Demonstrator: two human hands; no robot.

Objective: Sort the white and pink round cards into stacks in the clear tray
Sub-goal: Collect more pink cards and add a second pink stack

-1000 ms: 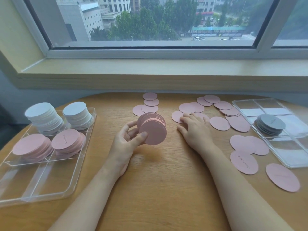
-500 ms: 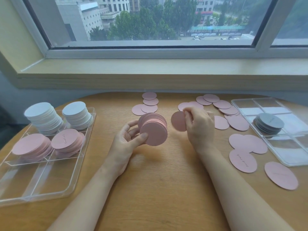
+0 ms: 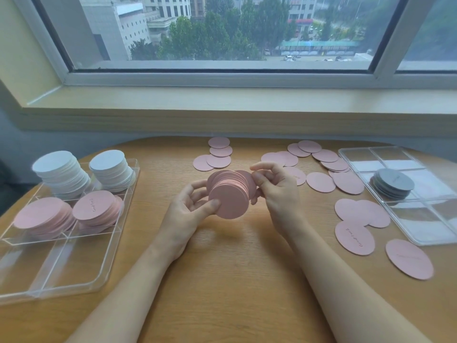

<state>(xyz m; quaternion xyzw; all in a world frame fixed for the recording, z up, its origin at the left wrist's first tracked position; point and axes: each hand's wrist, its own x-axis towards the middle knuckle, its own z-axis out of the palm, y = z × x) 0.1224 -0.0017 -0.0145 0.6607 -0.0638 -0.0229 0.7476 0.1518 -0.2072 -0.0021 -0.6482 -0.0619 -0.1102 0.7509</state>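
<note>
Nearest to us, two bare forearms reach forward over the wooden table point(image 3: 235, 280). Our left hand point(image 3: 188, 211) grips a stack of pink round cards point(image 3: 228, 194) held on edge above the table centre — the thumb is pressed against the near face and the fingers are curled round the far side. Our right hand point(image 3: 277, 191) meets the stack from the right, its thumb and fingers pinching a single pink card point(image 3: 250, 180) at the back of the stack. Whether that card is touching the stack or is just apart from it, we cannot tell.

At near right, loose pink cards point(image 3: 354, 237) lie flat on the table, some overlapping; one of them bears faint script.

At left sits the clear tray point(image 3: 74, 276), divided into compartments. Its two near compartments hold nothing. The middle pair hold two pink stacks point(image 3: 96, 209), side by side. The far pair hold two white stacks point(image 3: 108, 169), which are taller and lean slightly.

At right lies a second clear tray point(image 3: 420, 233), which holds a short stack of grey round cards point(image 3: 393, 181) in a middle compartment.

Farther off, beyond the hands, a small group of four pink cards point(image 3: 217, 154) lies near the far edge, and a scattered spread of pink cards point(image 3: 326, 162) runs toward the second tray — several overlap.

Behind the table are the window sill point(image 3: 222, 100) and the window point(image 3: 222, 33).
</note>
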